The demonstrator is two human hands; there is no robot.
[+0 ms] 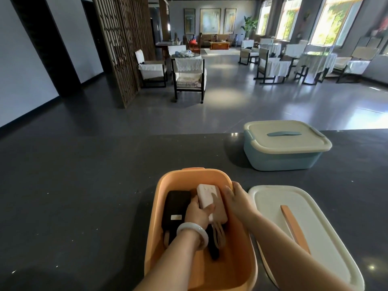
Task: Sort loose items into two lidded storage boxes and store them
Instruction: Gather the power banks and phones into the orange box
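An open orange storage box (168, 181) stands on the dark counter in front of me. Inside it lie a black pouch (175, 208), a tan case (220, 213) with a looped strap, and a white power bank (206, 195). My left hand (198, 213), with a pale bangle on the wrist, grips the near end of the white power bank. My right hand (236, 198) rests with straight fingers against the tan case and the box's right wall. The box's cream lid (294, 227) with an orange handle lies to the right. A blue box (281, 156) stands shut under its cream lid at the back right.
The dark counter (84, 196) stretches left and ends just behind the blue box. Beyond it lies a large room with chairs, covered tables and a wooden lattice screen.
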